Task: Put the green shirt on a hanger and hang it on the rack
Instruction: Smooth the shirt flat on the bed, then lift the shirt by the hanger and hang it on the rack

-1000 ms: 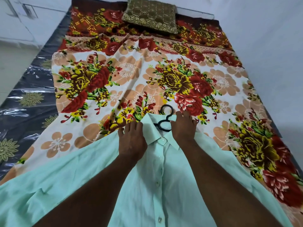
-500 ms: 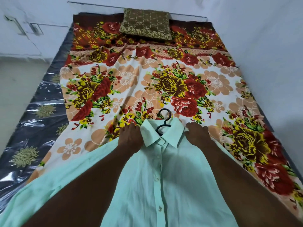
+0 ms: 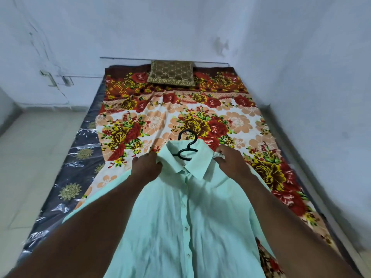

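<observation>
Both hands have slid outward from the collar to the shoulders since a second ago, and my view has tipped up so more of the wall [image 3: 200, 27] shows. I see the left hand [image 3: 147, 167] on the shoulder seam just left of the collar, its fingers curled down over the cloth and gripping it. The right hand [image 3: 228, 160] is at the opposite shoulder, with its fingers and thumb pinched on a small fold of fabric.

Between them is the green shirt [image 3: 180, 217], front up and buttoned, with its collar pointing away from me. Its body runs back toward me between my forearms, over the near end of the bed. The black hanger [image 3: 187, 145] is inside the shirt. Its hook and a short curve of its neck stick out through the collar opening, over the flowered bedspread [image 3: 152, 121]. I cannot tell whether the shoulders are lifted clear of the bed or resting on it.

At the far end of the bed a brown patterned pillow [image 3: 171, 73] lies against the wall. On the left a strip of mattress [image 3: 66, 177] in shiny dark plastic lies uncovered, beside the pale tiled floor [image 3: 30, 157].
</observation>
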